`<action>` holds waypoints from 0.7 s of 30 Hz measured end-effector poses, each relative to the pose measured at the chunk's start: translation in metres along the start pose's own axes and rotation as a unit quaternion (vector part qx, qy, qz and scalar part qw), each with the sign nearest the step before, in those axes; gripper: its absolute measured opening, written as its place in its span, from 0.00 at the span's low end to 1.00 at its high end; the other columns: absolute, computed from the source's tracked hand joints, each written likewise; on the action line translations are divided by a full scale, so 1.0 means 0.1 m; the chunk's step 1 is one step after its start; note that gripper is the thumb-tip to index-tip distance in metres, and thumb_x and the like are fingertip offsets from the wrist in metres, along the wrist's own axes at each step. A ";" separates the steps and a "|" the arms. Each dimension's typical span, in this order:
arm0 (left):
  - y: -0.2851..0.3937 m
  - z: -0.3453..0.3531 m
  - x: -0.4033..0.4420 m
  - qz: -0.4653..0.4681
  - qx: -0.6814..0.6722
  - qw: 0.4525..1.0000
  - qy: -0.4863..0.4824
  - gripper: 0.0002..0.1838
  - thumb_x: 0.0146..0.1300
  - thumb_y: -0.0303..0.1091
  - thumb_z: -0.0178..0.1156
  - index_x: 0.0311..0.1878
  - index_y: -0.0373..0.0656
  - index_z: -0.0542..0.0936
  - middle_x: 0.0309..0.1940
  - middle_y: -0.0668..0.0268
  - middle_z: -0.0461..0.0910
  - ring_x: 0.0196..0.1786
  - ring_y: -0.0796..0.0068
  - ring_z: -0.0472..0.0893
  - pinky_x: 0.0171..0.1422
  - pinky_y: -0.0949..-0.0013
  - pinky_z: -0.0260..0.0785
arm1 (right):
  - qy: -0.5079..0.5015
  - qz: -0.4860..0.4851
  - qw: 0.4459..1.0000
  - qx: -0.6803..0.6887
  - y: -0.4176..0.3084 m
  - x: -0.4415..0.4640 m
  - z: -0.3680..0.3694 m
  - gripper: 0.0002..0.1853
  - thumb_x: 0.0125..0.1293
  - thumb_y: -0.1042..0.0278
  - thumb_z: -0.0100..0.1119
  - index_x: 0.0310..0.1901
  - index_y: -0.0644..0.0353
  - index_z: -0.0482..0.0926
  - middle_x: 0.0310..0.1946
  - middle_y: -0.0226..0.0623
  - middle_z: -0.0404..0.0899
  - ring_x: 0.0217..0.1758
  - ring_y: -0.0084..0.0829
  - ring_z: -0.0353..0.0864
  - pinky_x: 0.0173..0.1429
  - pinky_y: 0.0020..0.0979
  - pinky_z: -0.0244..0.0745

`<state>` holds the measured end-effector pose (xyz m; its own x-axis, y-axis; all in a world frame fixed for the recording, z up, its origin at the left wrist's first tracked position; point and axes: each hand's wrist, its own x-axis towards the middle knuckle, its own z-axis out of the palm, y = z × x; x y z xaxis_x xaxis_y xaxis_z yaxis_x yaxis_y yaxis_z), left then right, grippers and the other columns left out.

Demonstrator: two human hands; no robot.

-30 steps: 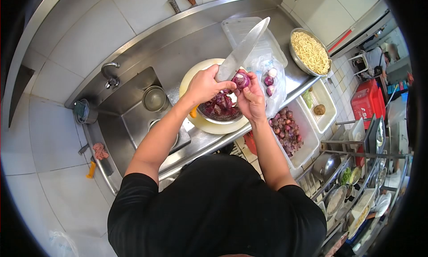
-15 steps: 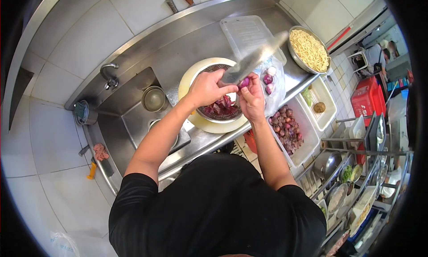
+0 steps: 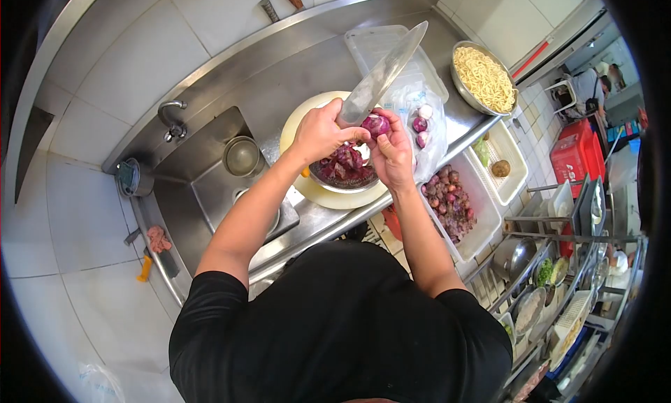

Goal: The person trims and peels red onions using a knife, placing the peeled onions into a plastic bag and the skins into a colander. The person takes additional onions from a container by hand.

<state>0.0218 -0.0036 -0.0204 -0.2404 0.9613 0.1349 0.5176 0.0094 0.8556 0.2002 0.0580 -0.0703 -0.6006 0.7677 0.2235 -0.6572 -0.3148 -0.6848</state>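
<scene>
My left hand [image 3: 320,136] is closed on a large knife, its broad blade [image 3: 383,75] slanting up to the right. In my right hand [image 3: 395,158] is a red onion [image 3: 376,126], purple and shiny, held in the fingers just right of the knife's heel. My left thumb reaches toward the onion; whether it touches is hard to tell. Below both hands sits a metal colander [image 3: 349,189] with dark red onion skins [image 3: 344,167] in it, on a round pale board [image 3: 290,127]. Several peeled onions [image 3: 420,124] lie on a clear plastic bag [image 3: 437,141] to the right.
A white bin of unpeeled onions [image 3: 451,200] stands right of the counter edge, beside a white basket [image 3: 514,158]. A bowl of noodles [image 3: 484,78] is at the far right. The sink [image 3: 203,186] with its tap [image 3: 172,120] lies left. Loaded shelves [image 3: 552,263] stand at right.
The knife blade was blurred by motion and tilted flatter; now it is sharp and steeper. More of the onion shows between my hands, which have hardly shifted.
</scene>
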 end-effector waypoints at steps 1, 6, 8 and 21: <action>0.00 0.00 0.00 -0.001 0.001 1.000 0.002 0.31 0.49 0.55 0.81 0.45 0.40 0.82 0.23 0.67 0.80 0.28 0.76 0.78 0.36 0.67 0.70 | -0.001 -0.005 1.000 -0.006 0.01 0.00 -0.02 0.26 0.72 0.73 0.60 0.69 0.62 0.64 0.63 0.42 0.74 0.64 0.34 0.77 0.70 0.39 0.74; 0.07 -0.05 0.00 0.002 0.038 0.999 0.000 0.30 0.54 0.60 0.76 0.40 0.40 0.80 0.26 0.60 0.87 0.32 0.61 0.88 0.38 0.62 0.75 | -0.002 -0.014 1.000 -0.017 0.06 -0.01 -0.04 0.26 0.72 0.73 0.61 0.69 0.62 0.64 0.63 0.41 0.73 0.64 0.33 0.77 0.70 0.40 0.75; 0.09 -0.04 -0.03 0.003 0.017 1.000 0.002 0.29 0.56 0.59 0.75 0.42 0.40 0.81 0.26 0.60 0.87 0.32 0.61 0.88 0.39 0.62 0.75 | 0.014 -0.021 1.000 0.001 0.09 -0.01 0.02 0.27 0.72 0.73 0.62 0.69 0.61 0.66 0.59 0.38 0.76 0.61 0.31 0.78 0.69 0.37 0.74; 0.00 0.02 -0.02 0.014 -0.042 0.999 0.021 0.24 0.55 0.50 0.78 0.45 0.41 0.83 0.26 0.62 0.87 0.29 0.72 0.85 0.37 0.67 0.74 | 0.045 -0.036 0.998 -0.010 0.15 -0.04 -0.02 0.23 0.74 0.77 0.57 0.67 0.63 0.63 0.63 0.43 0.72 0.65 0.34 0.76 0.70 0.40 0.76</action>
<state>0.0239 -0.0054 -0.0217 -0.2611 0.9486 0.1790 0.4537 -0.0430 0.8901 0.1935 0.0516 -0.0824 -0.5083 0.8353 0.2096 -0.6868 -0.2463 -0.6838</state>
